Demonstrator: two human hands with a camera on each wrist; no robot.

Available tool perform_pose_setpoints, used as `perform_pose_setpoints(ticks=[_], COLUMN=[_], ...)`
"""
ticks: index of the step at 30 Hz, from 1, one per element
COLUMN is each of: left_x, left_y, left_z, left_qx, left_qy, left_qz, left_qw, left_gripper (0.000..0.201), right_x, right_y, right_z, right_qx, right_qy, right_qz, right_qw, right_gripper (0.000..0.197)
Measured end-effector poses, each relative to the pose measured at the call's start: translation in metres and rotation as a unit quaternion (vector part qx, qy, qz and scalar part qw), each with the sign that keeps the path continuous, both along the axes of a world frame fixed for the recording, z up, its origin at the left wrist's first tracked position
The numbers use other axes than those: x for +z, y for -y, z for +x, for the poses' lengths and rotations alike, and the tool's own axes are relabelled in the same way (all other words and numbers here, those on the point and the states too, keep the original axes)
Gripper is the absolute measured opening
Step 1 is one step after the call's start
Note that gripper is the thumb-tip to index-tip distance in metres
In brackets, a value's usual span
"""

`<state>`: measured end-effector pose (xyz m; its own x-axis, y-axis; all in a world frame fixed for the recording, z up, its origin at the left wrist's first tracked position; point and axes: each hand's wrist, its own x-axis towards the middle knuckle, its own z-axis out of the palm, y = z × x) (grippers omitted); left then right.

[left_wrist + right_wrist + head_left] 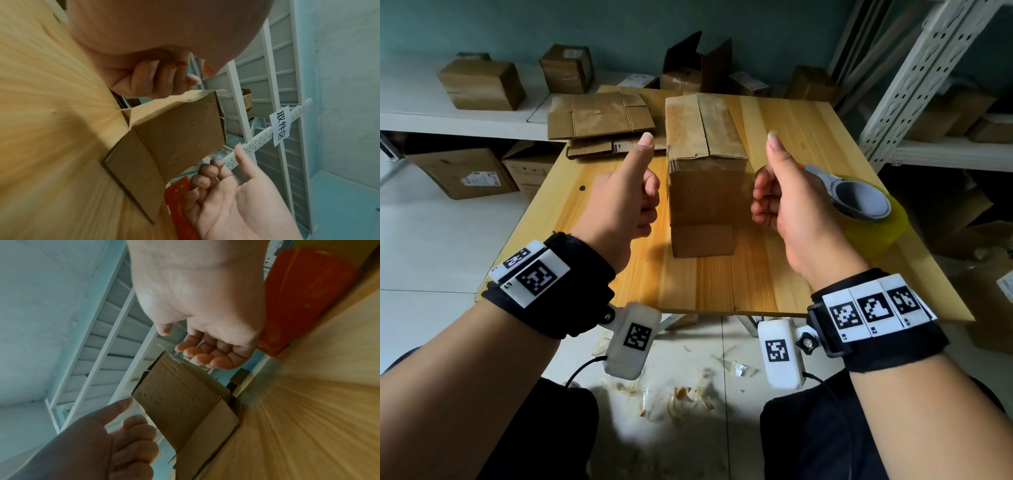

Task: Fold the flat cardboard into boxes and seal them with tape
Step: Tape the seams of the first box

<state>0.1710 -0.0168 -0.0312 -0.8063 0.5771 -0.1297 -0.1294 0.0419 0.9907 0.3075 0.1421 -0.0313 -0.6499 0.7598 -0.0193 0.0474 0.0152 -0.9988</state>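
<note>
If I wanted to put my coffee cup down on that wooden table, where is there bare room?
Bare wood lies along the table's near edge, in front of the cardboard box, and at the far right corner beyond the tape dispenser. The far left is crowded with flat cardboard. The left hand and right hand flank the box.

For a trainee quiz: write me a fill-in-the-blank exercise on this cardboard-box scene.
1. Both hands, left hand and right hand, show a raised ____.
2. The box stands ____ the two hands.
3. The tape dispenser lies on the ____ side of the table.
4. Neither hand holds ____.

Missing: thumb; between; right; anything
</note>
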Motion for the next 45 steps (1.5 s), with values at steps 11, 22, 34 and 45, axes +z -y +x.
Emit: perform_pose_setpoints(ticks=[11, 22, 34, 45], left_x=[0.001, 0.001, 0.000, -0.002], left_y=[0.001, 0.001, 0.001, 0.000], left_z=[0.012, 0.015, 0.012, 0.012], left_qx=[-0.014, -0.007, 0.038, 0.034], left_qy=[-0.112, -0.158, -0.214, -0.239], left_qz=[0.010, 0.029, 0.065, 0.057], left_qw=[0.994, 0.987, 0.974, 0.969], left_gripper=[0.063, 0.057, 0.041, 0.038], right_x=[-0.002, -0.001, -0.001, -0.001], right_y=[0.006, 0.008, 0.008, 0.008], right_z=[-0.003, -0.004, -0.003, -0.002], right_qx=[0.052, 0.061, 0.062, 0.050], right_qy=[0.020, -0.013, -0.052, -0.075], right_qz=[0.086, 0.125, 0.125, 0.124], right_qw=[0.995, 0.990, 0.989, 0.988], right_gripper=[0.062, 0.049, 0.043, 0.044])
